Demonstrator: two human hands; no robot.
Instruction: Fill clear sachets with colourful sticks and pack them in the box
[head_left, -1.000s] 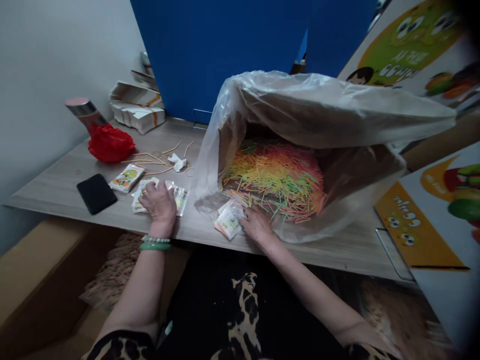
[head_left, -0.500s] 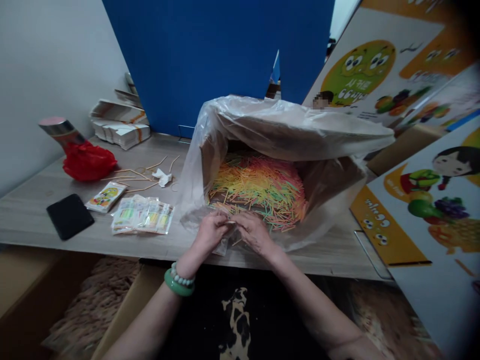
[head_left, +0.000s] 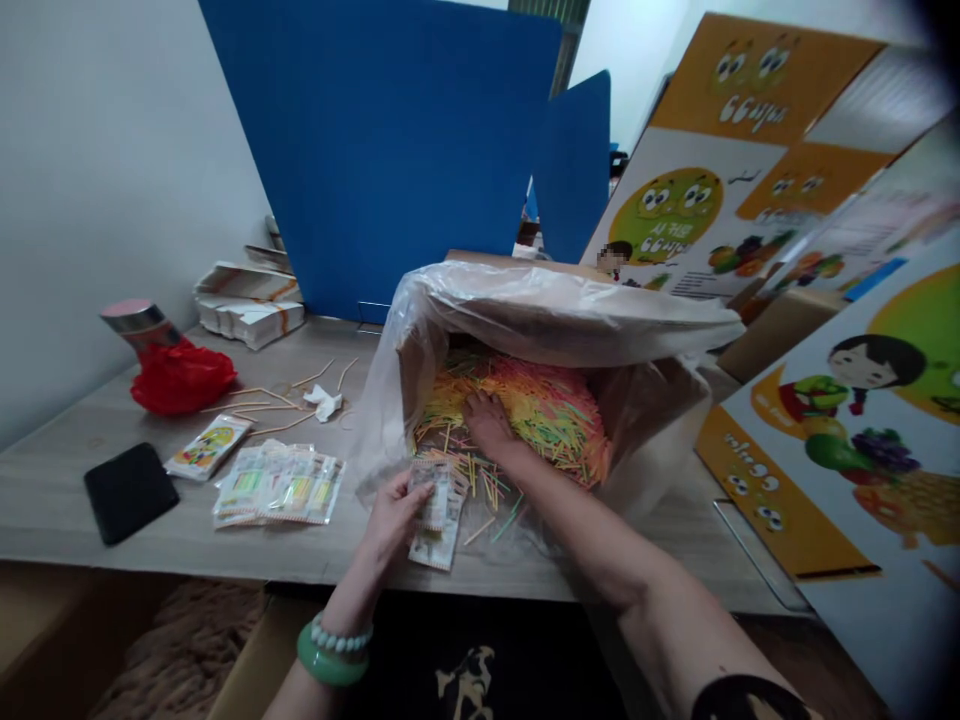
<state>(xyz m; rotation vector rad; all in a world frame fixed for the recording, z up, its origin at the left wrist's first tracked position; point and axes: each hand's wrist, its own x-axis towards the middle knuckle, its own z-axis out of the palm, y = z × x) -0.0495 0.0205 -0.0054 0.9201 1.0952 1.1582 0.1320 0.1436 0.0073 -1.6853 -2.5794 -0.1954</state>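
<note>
My left hand (head_left: 392, 518) pinches a small clear plastic packet (head_left: 433, 490) between thumb and fingers in front of the box. Another printed packet (head_left: 435, 548) lies under it on the table. Inside the tipped cardboard box, my right hand (head_left: 489, 422) rests on a heap of thin coloured sticks (head_left: 547, 400) in yellow, orange, pink and green, its fingers stretched out. A translucent plastic liner (head_left: 517, 305) drapes over the box's edges. Several packets with coloured sticks inside (head_left: 277, 485) lie in an overlapping pile left of my left hand.
A black flat case (head_left: 131, 490), a printed pack (head_left: 208, 447), beige rubber bands (head_left: 262, 405) and a red plastic bag around a can (head_left: 180, 375) lie at left. Stacked cartons (head_left: 251, 300) stand behind. A blue panel (head_left: 390, 150) and large printed boxes (head_left: 862, 430) border the table.
My hands have parted. The right one has moved forward into the box onto the sticks, while the left one has drawn back slightly with the packet. The view has tilted up.
</note>
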